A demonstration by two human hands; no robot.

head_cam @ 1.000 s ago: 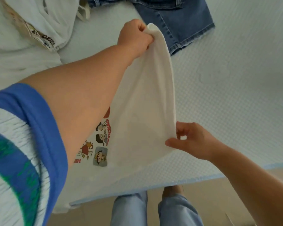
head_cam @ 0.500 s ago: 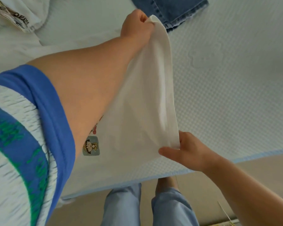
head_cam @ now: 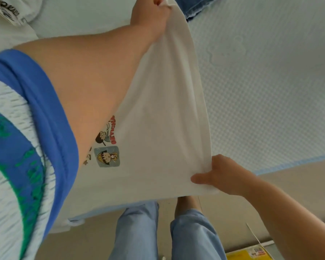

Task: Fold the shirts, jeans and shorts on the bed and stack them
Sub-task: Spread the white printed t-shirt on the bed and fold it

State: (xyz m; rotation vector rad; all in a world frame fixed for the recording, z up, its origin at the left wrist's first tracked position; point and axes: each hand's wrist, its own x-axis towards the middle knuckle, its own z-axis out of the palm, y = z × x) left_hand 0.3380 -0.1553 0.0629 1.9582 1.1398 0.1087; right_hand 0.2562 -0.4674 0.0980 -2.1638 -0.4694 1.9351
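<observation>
A white T-shirt with cartoon prints [head_cam: 163, 113] hangs stretched between my two hands above the near edge of the bed [head_cam: 270, 91]. My left hand [head_cam: 150, 15] grips its far corner at the top of the view. My right hand [head_cam: 219, 175] pinches the near corner, thumb on top. Blue denim [head_cam: 193, 8] lies on the bed just beyond my left hand, mostly cut off by the frame. Another white garment with printed lettering [head_cam: 9, 14] lies at the top left.
The mattress has a pale quilted cover with a light blue edge [head_cam: 289, 164]. Below it are the beige floor, my legs in light blue trousers [head_cam: 139, 235] and a yellow printed object [head_cam: 251, 254] at the bottom right.
Both hands have carried the shirt toward me and the bed's edge. The denim has slid to the very top of the view, and the right hand's grip has settled on the near corner.
</observation>
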